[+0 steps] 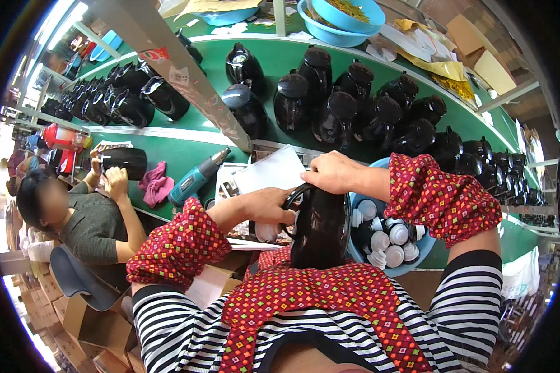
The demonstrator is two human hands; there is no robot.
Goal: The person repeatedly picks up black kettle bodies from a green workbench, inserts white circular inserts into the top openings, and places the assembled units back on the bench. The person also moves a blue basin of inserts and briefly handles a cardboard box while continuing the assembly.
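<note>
A glossy black jug [323, 230] with a looped handle stands against my red patterned apron. My left hand [258, 205] reaches to its handle side, fingers closed around the handle; some fingertips are hidden behind it. Across the upper end of the jug lies my right hand [336, 173], fingers curled over the rim. Just right of the jug, a blue basin [428, 247] holds several white-and-black stoppers [399, 234]. White paper sheets [270, 171] lie beyond my left hand.
Rows of black jugs [292, 102] line the green bench. A teal heat gun [196, 180] and pink cloth [155, 183] lie to the left. Another person [99, 230] handles a black jug there. A slanted metal post [186, 74] crosses the bench. Cardboard boxes [96, 326] sit lower left.
</note>
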